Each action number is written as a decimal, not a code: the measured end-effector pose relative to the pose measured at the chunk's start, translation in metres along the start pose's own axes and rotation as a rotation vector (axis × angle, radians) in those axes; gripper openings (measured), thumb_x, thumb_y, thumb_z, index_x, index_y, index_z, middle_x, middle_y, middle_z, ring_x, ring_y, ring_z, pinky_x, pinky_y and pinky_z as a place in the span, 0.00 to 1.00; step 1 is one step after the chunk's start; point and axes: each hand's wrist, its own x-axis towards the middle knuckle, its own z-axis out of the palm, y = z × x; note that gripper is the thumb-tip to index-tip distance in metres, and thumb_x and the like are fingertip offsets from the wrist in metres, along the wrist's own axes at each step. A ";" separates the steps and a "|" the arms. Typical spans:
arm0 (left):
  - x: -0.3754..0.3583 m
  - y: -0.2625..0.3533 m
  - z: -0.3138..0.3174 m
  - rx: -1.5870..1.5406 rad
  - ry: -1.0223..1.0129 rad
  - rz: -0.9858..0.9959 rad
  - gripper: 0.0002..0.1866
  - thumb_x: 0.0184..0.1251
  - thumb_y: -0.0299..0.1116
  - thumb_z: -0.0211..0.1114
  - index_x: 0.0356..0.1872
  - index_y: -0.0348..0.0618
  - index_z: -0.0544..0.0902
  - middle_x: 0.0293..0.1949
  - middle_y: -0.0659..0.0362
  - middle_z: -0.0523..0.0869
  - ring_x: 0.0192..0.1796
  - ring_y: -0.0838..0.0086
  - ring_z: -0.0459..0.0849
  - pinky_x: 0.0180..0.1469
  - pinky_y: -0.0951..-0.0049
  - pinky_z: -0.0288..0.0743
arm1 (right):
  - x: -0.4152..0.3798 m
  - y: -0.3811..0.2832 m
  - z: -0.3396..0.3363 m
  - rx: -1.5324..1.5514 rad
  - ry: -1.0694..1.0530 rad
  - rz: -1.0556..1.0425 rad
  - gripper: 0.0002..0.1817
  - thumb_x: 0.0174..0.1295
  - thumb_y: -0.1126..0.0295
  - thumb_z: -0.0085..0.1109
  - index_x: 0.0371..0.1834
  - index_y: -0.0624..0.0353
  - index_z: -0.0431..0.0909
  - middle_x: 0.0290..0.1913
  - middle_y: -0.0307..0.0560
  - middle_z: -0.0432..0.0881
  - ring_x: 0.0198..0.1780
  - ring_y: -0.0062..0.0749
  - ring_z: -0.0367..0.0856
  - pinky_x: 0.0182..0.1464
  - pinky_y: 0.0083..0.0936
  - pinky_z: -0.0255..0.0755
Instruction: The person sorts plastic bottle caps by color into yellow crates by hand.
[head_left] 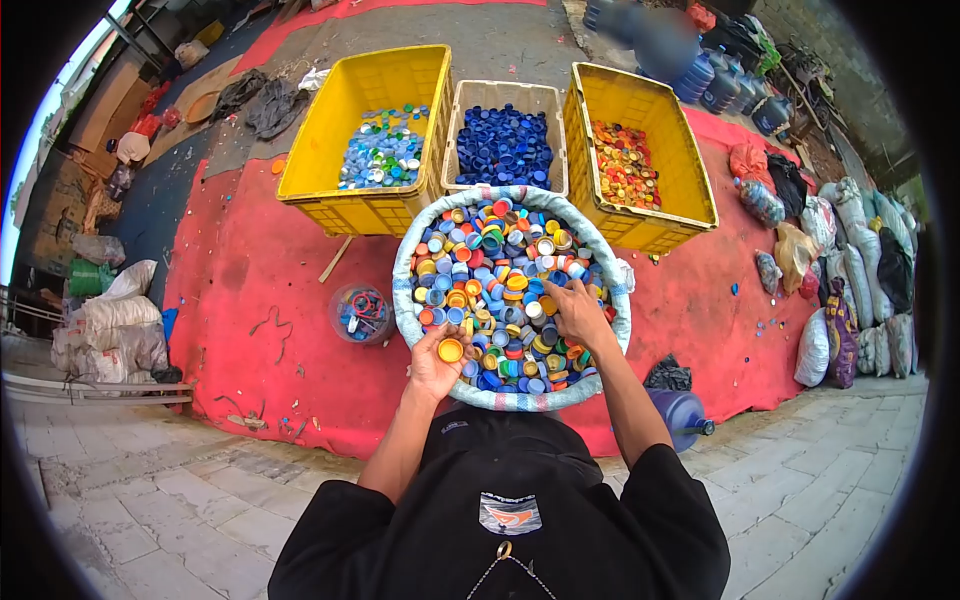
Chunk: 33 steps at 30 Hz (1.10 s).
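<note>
A round basket with a pale cloth rim stands in front of me, full of bottle caps of many colours. Over its left front part, my left hand holds a yellow-orange cap with its hollow side up. My right hand reaches into the caps at the right of the basket, fingers pointing down and left among them. Its fingertips touch the caps, but whether they grip one cannot be made out.
Behind the basket stand a yellow crate of light blue, green and white caps, a whitish crate of dark blue caps, and a yellow crate of red and orange caps. A clear tub sits left; a large bottle lies right.
</note>
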 end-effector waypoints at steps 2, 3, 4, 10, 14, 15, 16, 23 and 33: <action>0.000 -0.001 -0.005 0.070 0.053 0.014 0.11 0.67 0.38 0.62 0.38 0.40 0.79 0.36 0.56 0.83 0.40 0.65 0.82 0.44 0.65 0.79 | 0.002 0.002 0.003 -0.048 -0.009 -0.014 0.35 0.44 0.78 0.60 0.63 0.56 0.71 0.45 0.46 0.85 0.51 0.44 0.75 0.48 0.42 0.64; -0.002 -0.001 -0.002 0.115 0.067 0.013 0.11 0.67 0.38 0.63 0.37 0.40 0.79 0.35 0.57 0.83 0.39 0.66 0.83 0.42 0.66 0.79 | 0.003 0.002 0.003 -0.075 -0.008 -0.025 0.35 0.44 0.78 0.61 0.63 0.56 0.71 0.45 0.45 0.85 0.50 0.44 0.75 0.47 0.42 0.64; -0.003 -0.001 0.001 0.160 0.081 0.010 0.11 0.67 0.39 0.63 0.37 0.41 0.79 0.34 0.58 0.83 0.38 0.67 0.83 0.41 0.67 0.79 | 0.004 0.002 0.004 -0.102 -0.006 -0.034 0.35 0.44 0.78 0.61 0.63 0.56 0.71 0.45 0.45 0.86 0.50 0.43 0.75 0.47 0.41 0.64; 0.003 -0.008 0.017 0.439 0.138 0.081 0.09 0.66 0.38 0.66 0.34 0.47 0.78 0.28 0.64 0.80 0.26 0.80 0.77 0.28 0.77 0.71 | -0.002 0.003 -0.004 -0.025 0.043 -0.010 0.28 0.46 0.74 0.66 0.55 0.52 0.79 0.46 0.42 0.85 0.52 0.41 0.76 0.50 0.42 0.65; 0.023 -0.012 0.034 0.729 0.146 0.179 0.10 0.64 0.37 0.70 0.34 0.47 0.77 0.28 0.66 0.79 0.23 0.83 0.74 0.25 0.80 0.68 | -0.015 -0.005 -0.018 0.236 0.244 0.166 0.29 0.46 0.72 0.69 0.57 0.52 0.78 0.49 0.46 0.84 0.54 0.45 0.74 0.55 0.45 0.65; 0.032 -0.013 0.037 0.838 0.143 0.212 0.11 0.62 0.37 0.71 0.35 0.44 0.78 0.29 0.65 0.80 0.26 0.83 0.75 0.27 0.80 0.69 | -0.019 0.000 -0.017 0.285 0.275 0.193 0.28 0.49 0.72 0.69 0.58 0.57 0.77 0.50 0.48 0.83 0.51 0.40 0.77 0.53 0.38 0.69; 0.041 -0.015 0.040 0.943 0.133 0.246 0.11 0.62 0.36 0.71 0.36 0.43 0.78 0.29 0.65 0.80 0.26 0.83 0.75 0.28 0.80 0.69 | -0.025 0.001 -0.013 0.579 0.308 0.289 0.27 0.51 0.72 0.68 0.58 0.59 0.76 0.49 0.48 0.83 0.50 0.36 0.77 0.52 0.35 0.70; 0.111 -0.023 0.061 1.779 0.080 0.534 0.23 0.53 0.44 0.74 0.42 0.35 0.80 0.37 0.48 0.87 0.41 0.60 0.87 0.43 0.62 0.78 | -0.083 -0.027 0.004 2.231 0.467 0.431 0.24 0.53 0.66 0.54 0.55 0.62 0.74 0.48 0.48 0.79 0.47 0.33 0.78 0.49 0.31 0.74; 0.121 -0.046 0.106 2.263 0.264 0.396 0.32 0.53 0.50 0.73 0.50 0.34 0.75 0.42 0.39 0.85 0.47 0.45 0.84 0.48 0.50 0.77 | -0.116 -0.053 0.008 2.331 0.518 0.552 0.23 0.56 0.65 0.54 0.55 0.60 0.74 0.48 0.50 0.80 0.51 0.42 0.80 0.51 0.37 0.75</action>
